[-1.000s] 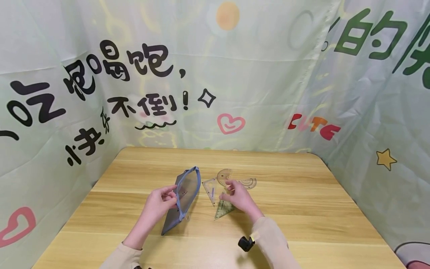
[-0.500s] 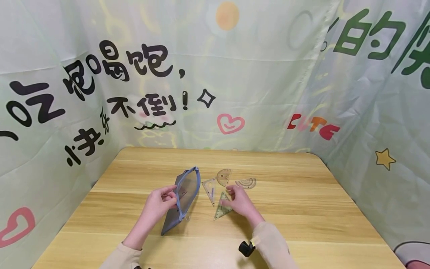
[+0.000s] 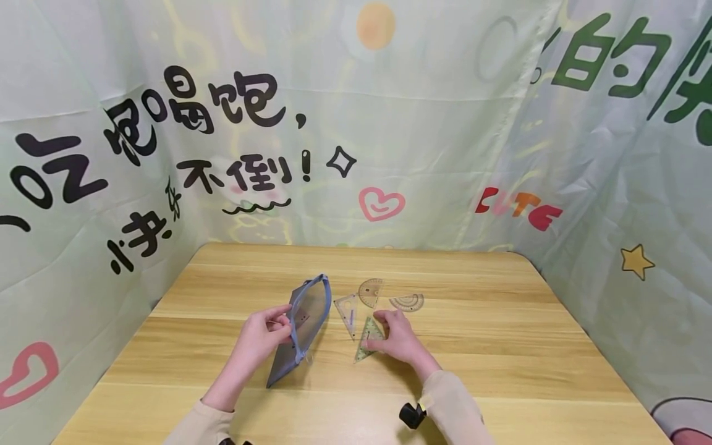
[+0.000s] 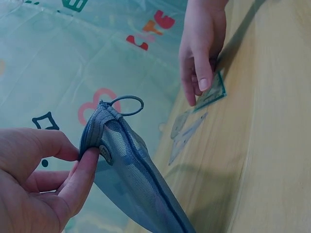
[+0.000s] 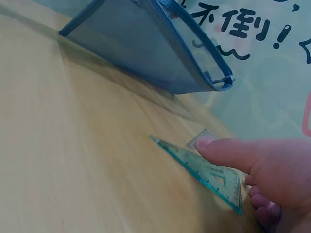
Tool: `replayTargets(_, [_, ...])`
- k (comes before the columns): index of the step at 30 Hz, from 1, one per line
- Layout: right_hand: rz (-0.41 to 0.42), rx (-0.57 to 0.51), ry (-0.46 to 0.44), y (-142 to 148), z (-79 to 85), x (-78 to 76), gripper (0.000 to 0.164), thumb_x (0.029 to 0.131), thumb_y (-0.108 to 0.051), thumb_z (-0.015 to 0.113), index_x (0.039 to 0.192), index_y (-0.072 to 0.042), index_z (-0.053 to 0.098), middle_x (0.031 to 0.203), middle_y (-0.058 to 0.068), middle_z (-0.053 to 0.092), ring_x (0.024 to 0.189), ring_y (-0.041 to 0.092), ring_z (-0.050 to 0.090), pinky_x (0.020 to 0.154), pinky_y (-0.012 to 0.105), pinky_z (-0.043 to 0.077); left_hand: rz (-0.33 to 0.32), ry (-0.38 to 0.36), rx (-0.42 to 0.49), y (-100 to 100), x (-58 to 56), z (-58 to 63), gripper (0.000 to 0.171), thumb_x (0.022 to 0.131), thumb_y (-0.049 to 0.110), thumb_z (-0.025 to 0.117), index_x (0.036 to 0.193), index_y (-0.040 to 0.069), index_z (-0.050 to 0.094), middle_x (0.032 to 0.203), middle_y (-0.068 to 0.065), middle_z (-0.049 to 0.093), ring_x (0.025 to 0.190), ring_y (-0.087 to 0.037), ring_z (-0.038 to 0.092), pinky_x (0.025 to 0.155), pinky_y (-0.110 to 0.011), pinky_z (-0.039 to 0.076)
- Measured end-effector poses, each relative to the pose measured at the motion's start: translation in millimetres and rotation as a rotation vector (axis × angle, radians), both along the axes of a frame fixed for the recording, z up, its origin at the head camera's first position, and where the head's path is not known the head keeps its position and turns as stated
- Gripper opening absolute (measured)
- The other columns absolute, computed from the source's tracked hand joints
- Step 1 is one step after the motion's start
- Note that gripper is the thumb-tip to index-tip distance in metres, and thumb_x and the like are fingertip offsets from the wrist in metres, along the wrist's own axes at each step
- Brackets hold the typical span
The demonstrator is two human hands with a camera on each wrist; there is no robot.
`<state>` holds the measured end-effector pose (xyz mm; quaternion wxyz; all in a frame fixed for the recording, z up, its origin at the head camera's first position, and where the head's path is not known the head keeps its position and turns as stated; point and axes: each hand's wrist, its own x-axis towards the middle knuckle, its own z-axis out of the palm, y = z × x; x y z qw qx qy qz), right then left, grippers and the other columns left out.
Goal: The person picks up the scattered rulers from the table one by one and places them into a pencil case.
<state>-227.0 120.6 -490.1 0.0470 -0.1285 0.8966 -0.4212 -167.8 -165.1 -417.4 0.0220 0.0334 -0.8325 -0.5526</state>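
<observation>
My left hand (image 3: pixel 258 334) pinches the blue rim of a mesh zip pouch (image 3: pixel 285 363) between thumb and fingers. The pouch stands tilted on its edge with its mouth spread, facing right; in the left wrist view its zipper end has a ring loop (image 4: pixel 128 105). Over a green set square (image 3: pixel 363 352) hovers my right hand (image 3: pixel 403 339), thumb and fingers apart on either side of it. In the right wrist view the thumb overlaps the set square (image 5: pixel 194 167), which lies flat on the table.
Left of the green set square lies a clear set square (image 3: pixel 346 306). Behind are two clear protractors, one upright-turned (image 3: pixel 369 293) and one farther right (image 3: pixel 408 303). The wooden table (image 3: pixel 500 371) meets printed curtains (image 3: pixel 434 154) on the back and sides.
My right hand has drawn back toward me from near the protractors and lowered to the green set square. The left hand and pouch have hardly moved.
</observation>
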Motion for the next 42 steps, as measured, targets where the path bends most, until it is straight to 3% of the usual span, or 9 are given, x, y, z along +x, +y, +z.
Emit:
replayTargets(5, [0.009,0.004,0.000,2,-1.5,2.1,0.081,0.071,-0.032,0.087,0.137,0.000,0.052,0.122,0.017,0.049,0.110,0.027,0.049,0.097,0.049,0.052,-0.005,0.000,0.000,0,0.3,0.0,0.048,0.084,-0.005,0.061,0.132,-0.006,0.058,0.091,-0.011,0.065,0.073,-0.010,0.062,0.069,-0.026,0.064])
replayTargets(13, [0.034,0.106,0.037,1,-1.7,2.9,0.094,0.065,-0.040,0.089,0.141,-0.003,0.048,0.130,0.019,0.046,0.119,0.033,0.045,0.106,0.058,0.045,-0.016,0.006,-0.004,1,-0.6,-0.7,0.046,0.084,-0.006,0.061,0.130,-0.007,0.059,0.089,-0.010,0.064,0.072,-0.010,0.063,0.066,-0.023,0.063])
replayTargets(22, [0.069,0.146,0.041,3,1.3,4.4,0.100,0.063,-0.040,0.091,0.144,-0.004,0.045,0.133,0.018,0.044,0.120,0.033,0.042,0.105,0.055,0.046,-0.015,-0.001,-0.006,1,-0.8,0.5,0.047,0.083,-0.005,0.061,0.130,-0.007,0.059,0.090,-0.011,0.064,0.073,-0.010,0.063,0.070,-0.028,0.064])
replayTargets(30, [0.073,0.147,0.028,7,-0.6,7.4,0.097,0.065,-0.038,0.090,0.144,-0.004,0.046,0.133,0.018,0.044,0.118,0.031,0.043,0.101,0.056,0.048,-0.017,-0.003,-0.016,1,0.4,-0.9,0.047,0.084,-0.005,0.061,0.131,-0.008,0.058,0.090,-0.011,0.064,0.073,-0.010,0.063,0.067,-0.022,0.063])
replayTargets(36, [0.089,0.109,0.014,10,-0.5,8.3,0.092,0.065,-0.032,0.090,0.142,-0.004,0.048,0.132,0.019,0.045,0.119,0.034,0.045,0.104,0.061,0.046,-0.009,-0.005,-0.017,-2,1.7,-2.2,0.047,0.084,-0.006,0.061,0.130,-0.008,0.059,0.091,-0.011,0.064,0.073,-0.009,0.062,0.069,-0.027,0.064])
replayTargets(42, [0.107,0.061,0.003,13,3.9,4.8,0.080,0.066,-0.020,0.089,0.135,0.001,0.053,0.122,0.017,0.049,0.114,0.030,0.048,0.105,0.055,0.044,-0.015,-0.004,-0.023,-3,1.2,0.4,0.047,0.084,-0.006,0.061,0.131,-0.008,0.058,0.090,-0.011,0.065,0.073,-0.009,0.064,0.070,-0.028,0.064])
